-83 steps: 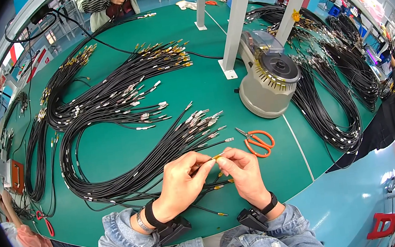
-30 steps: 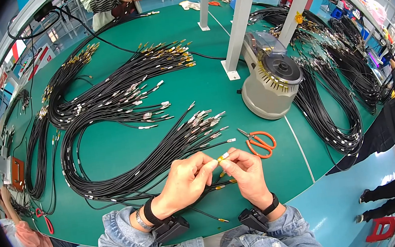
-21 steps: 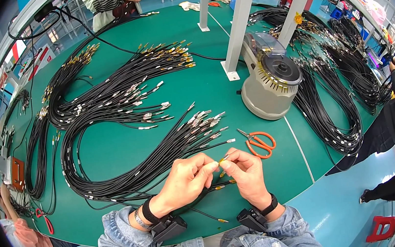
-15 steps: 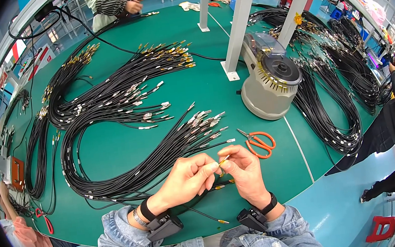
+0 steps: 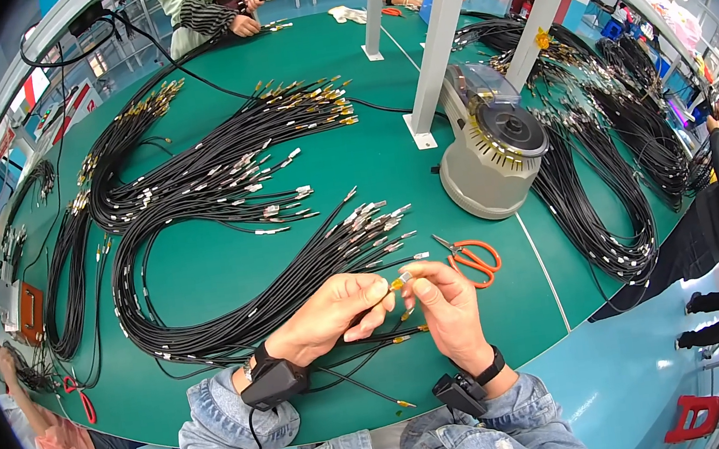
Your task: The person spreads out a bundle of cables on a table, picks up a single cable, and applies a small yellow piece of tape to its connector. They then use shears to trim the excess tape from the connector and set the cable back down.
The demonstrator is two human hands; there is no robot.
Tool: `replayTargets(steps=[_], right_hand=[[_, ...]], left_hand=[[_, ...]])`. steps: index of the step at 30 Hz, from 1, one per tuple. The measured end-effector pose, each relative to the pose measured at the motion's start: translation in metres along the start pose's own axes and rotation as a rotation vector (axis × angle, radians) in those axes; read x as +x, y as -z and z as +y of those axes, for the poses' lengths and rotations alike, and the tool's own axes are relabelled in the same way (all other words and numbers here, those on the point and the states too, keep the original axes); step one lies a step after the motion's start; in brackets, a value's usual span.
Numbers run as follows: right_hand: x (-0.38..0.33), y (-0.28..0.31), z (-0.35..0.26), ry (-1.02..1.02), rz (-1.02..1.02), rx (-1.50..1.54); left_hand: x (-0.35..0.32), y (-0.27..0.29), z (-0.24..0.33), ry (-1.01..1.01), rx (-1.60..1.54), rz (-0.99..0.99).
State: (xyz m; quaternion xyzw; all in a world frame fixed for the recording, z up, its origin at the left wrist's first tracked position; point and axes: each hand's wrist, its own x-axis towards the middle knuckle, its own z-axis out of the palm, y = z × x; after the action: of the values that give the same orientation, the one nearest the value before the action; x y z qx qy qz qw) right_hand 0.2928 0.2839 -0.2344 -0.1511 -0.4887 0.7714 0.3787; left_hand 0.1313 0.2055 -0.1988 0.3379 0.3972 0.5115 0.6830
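Between both hands is a yellow cable end [image 5: 399,282] with a pale, translucent tip. My left hand [image 5: 335,317] pinches the black cable just behind it, thumb pressed on the fingers. From the other side, my right hand [image 5: 447,303] holds the pale tip between thumb and index finger. Below them, several loose black cables with yellow ends [image 5: 399,340] lie on the green table [image 5: 228,254]. A large curved bundle of black cables [image 5: 237,327] with white-tagged ends rests beyond my left hand. Orange-handled cutters [image 5: 475,262] lie just beyond my right hand.
A beige round machine [image 5: 495,158] stands behind the cutters, beside grey metal posts [image 5: 438,44]. More cable bundles [image 5: 598,195] lie at the right and another bundle [image 5: 224,142] at the far left. Co-workers' hands [image 5: 249,15] are across the table. Red-handled scissors [image 5: 83,402] lie at the left edge.
My left wrist has turned and its fingers have shifted slightly. The yellow end with its pale tip now shows more plainly between my hands, and my right fingers have moved up a little.
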Motion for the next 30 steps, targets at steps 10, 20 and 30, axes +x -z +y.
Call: replayTargets(steps=[10,20,30], right_hand=[[0.001,0.009,0.002,0.149,-0.021,-0.141],[0.002,0.005,0.001,0.211,-0.053,-0.193],[-0.002,0.004,-0.001,0.137,-0.041,-0.07]], left_hand=[[0.004,-0.012,-0.004,-0.043,0.151,0.076],[0.001,-0.015,-0.004,-0.008,0.092,0.094],[0.0,-0.004,0.0,0.073,0.086,-0.012]])
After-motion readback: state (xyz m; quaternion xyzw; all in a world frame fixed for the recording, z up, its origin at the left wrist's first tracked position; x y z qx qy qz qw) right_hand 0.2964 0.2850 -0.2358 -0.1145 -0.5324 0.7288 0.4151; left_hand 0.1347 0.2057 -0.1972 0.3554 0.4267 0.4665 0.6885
